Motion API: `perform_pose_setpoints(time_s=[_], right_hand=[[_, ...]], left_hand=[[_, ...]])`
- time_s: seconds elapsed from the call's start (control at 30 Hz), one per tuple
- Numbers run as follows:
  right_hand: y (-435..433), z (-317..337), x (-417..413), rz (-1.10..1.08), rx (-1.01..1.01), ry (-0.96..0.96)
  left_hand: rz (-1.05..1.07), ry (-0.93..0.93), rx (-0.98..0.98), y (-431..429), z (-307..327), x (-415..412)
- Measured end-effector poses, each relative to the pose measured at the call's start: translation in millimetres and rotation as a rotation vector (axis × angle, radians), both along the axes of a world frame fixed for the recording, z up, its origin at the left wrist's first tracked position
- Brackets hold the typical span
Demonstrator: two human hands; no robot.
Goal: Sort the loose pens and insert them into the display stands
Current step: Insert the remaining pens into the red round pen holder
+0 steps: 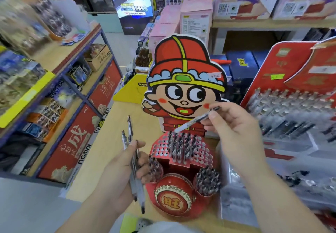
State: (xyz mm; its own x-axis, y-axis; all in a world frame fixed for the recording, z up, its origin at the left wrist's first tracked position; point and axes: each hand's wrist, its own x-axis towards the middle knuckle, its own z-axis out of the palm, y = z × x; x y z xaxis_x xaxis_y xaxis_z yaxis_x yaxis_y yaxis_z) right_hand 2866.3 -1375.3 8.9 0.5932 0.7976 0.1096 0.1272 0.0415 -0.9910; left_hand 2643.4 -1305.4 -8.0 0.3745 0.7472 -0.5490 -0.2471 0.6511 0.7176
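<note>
Centrally, on the wooden table (109,127) stands a red display stand (160,148) with a cartoon backboard (185,80). The left hand (123,171) grips a bundle of pens (140,194) just beside it. The right hand (234,125) pinches one tilted pen (196,121) above the stand's holed tray.

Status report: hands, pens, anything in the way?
Left hand grips spare pens. Right hand pinches one pen, tip over red stand. Middle holes filled, outer ones free.
</note>
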Motion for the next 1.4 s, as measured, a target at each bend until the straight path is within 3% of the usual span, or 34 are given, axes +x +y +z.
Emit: perform_pose_setpoints(time_s=[0.23, 0.4, 0.73, 1.4], right_hand=[[26.2, -6.3, -1.8, 0.028, -0.073, -0.237], [44.2, -23.3, -9.1, 0.071, -0.248, -0.384], [58.6, -35.8, -12.4, 0.125, -0.437, -0.39], [78.5, -35.8, -15.6, 0.278, -0.695, -0.534]], left_hand=[[0.025, 0.066, -0.001, 13.6, -2.6, -8.3], [-0.031, -0.009, -0.055, 36.9, -11.7, -14.1], [-0.151, -0.092, -0.142, 65.9, -42.8, -20.9], [-0.242, -0.11, -0.122, 66.5, -55.1, -11.2]])
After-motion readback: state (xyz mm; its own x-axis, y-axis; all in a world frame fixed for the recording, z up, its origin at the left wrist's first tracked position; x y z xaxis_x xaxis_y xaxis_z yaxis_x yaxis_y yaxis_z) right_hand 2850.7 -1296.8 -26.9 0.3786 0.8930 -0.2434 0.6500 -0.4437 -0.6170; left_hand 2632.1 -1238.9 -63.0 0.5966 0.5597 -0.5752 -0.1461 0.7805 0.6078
